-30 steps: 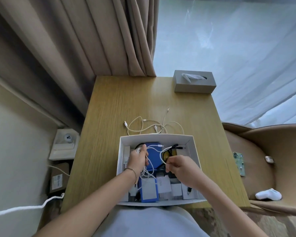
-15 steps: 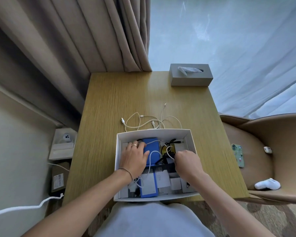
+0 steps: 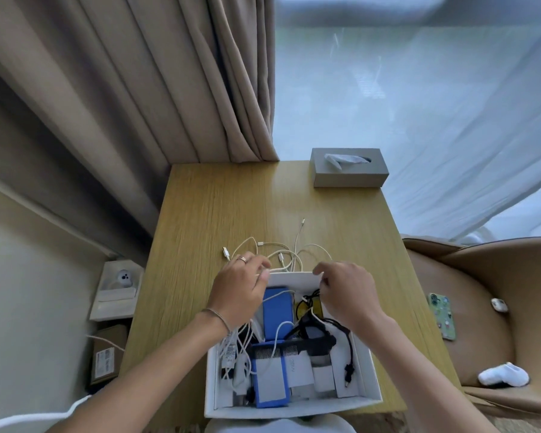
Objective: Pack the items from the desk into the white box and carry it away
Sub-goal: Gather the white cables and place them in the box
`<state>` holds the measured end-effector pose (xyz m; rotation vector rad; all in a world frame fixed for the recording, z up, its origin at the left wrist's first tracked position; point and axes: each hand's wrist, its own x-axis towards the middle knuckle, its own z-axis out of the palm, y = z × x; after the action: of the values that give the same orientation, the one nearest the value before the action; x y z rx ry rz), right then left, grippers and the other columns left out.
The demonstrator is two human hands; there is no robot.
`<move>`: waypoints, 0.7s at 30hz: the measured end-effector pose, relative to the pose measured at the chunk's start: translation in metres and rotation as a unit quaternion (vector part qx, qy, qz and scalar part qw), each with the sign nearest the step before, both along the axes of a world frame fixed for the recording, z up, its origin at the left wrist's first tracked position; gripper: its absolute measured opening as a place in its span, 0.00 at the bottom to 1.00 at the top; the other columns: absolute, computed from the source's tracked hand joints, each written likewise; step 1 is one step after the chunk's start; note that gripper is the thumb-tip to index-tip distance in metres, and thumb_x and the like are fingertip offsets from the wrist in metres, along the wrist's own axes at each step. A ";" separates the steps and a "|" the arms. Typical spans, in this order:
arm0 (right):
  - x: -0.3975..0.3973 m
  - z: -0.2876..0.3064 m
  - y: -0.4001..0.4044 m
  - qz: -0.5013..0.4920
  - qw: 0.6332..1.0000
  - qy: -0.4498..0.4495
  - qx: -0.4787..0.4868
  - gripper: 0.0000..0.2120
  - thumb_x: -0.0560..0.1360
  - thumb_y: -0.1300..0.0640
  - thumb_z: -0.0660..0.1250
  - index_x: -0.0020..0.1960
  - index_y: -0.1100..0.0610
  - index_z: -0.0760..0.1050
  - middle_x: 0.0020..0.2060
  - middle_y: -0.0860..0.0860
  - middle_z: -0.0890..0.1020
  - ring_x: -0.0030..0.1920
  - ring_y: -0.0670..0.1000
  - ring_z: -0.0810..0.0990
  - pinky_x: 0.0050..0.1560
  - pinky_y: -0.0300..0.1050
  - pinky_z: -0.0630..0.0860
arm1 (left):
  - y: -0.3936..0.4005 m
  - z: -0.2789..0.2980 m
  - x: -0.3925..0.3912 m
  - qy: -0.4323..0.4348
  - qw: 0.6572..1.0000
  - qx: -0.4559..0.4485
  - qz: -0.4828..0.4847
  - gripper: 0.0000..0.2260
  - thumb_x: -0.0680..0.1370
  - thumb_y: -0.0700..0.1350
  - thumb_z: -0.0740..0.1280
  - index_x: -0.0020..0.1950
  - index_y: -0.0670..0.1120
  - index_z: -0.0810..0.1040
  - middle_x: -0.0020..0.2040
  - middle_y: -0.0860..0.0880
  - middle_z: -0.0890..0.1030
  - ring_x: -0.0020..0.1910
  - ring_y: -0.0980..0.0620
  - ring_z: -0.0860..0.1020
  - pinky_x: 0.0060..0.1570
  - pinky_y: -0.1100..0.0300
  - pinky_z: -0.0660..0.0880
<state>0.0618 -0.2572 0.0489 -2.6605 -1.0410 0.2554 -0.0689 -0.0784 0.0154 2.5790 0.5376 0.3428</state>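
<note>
We've got the box (image 3: 369,364) at the desk's (image 3: 200,220) near edge, close to us so both hands reach over its far wall to the cables (image 3: 281,250) just behind it. Left hand (image 3: 241,292) has fingers curled at the cables, prob pinching a strand; can't tell for sure. Right hand (image 3: 347,292) is loosely curled, holding nothing we can see. Count: 1 box, 1 cable tangle w/ approx. 4 plugs showing, 1 tissue box (image 3: 350,167), 2 blue items packed.
</note>
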 end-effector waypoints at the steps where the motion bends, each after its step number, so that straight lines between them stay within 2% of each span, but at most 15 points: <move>1: 0.007 0.003 0.007 -0.005 1.000 0.013 0.015 0.18 0.76 0.63 0.60 0.57 0.49 0.83 0.49 0.46 0.87 0.47 0.49 0.83 0.42 0.42 0.78 | 0.005 0.004 0.008 0.004 1.000 -0.013 0.003 0.09 0.81 0.47 0.60 0.54 0.51 0.79 0.48 0.55 0.79 0.46 0.56 0.77 0.43 0.57 0.78; 4: 0.029 0.006 0.027 -0.009 0.997 0.060 0.044 0.17 0.76 0.63 0.61 0.57 0.49 0.84 0.51 0.45 0.87 0.47 0.46 0.83 0.38 0.35 0.71 | 0.020 0.010 0.033 0.038 0.998 -0.045 -0.001 0.08 0.81 0.46 0.61 0.55 0.50 0.79 0.48 0.54 0.80 0.46 0.56 0.77 0.43 0.56 0.79; 6: 0.042 0.006 0.039 -0.009 0.994 0.096 0.051 0.18 0.76 0.63 0.61 0.57 0.50 0.84 0.51 0.45 0.87 0.44 0.44 0.81 0.36 0.32 0.70 | 0.026 0.009 0.048 0.066 0.996 -0.055 -0.006 0.08 0.81 0.46 0.61 0.54 0.50 0.79 0.48 0.54 0.80 0.47 0.56 0.77 0.44 0.56 0.79; 10: 0.064 -0.003 0.059 -0.012 0.988 0.147 0.046 0.19 0.76 0.64 0.59 0.56 0.50 0.84 0.52 0.46 0.87 0.48 0.46 0.84 0.45 0.41 0.80 | 0.030 -0.007 0.075 0.128 0.990 -0.051 -0.017 0.08 0.81 0.46 0.61 0.53 0.51 0.79 0.48 0.53 0.79 0.48 0.53 0.77 0.45 0.55 0.77; 16: 0.090 -0.030 0.066 -0.024 0.980 0.197 0.010 0.18 0.75 0.63 0.59 0.56 0.52 0.84 0.54 0.47 0.86 0.52 0.48 0.84 0.48 0.44 0.80 | 0.027 -0.046 0.120 0.220 0.972 -0.044 -0.066 0.09 0.81 0.46 0.59 0.55 0.51 0.79 0.51 0.50 0.80 0.48 0.49 0.78 0.49 0.50 0.77; 21: 0.104 -0.046 0.058 -0.035 0.976 0.217 -0.008 0.18 0.76 0.61 0.59 0.57 0.52 0.84 0.55 0.48 0.86 0.53 0.50 0.84 0.53 0.49 0.82 | 0.026 -0.077 0.159 0.275 0.954 0.021 -0.116 0.12 0.81 0.41 0.59 0.60 0.54 0.76 0.54 0.51 0.79 0.47 0.49 0.77 0.46 0.52 0.76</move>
<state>0.1655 -0.1989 0.0032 -2.4825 -0.8026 0.7894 0.0898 -0.0521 -0.0617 2.7324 0.4029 -0.4632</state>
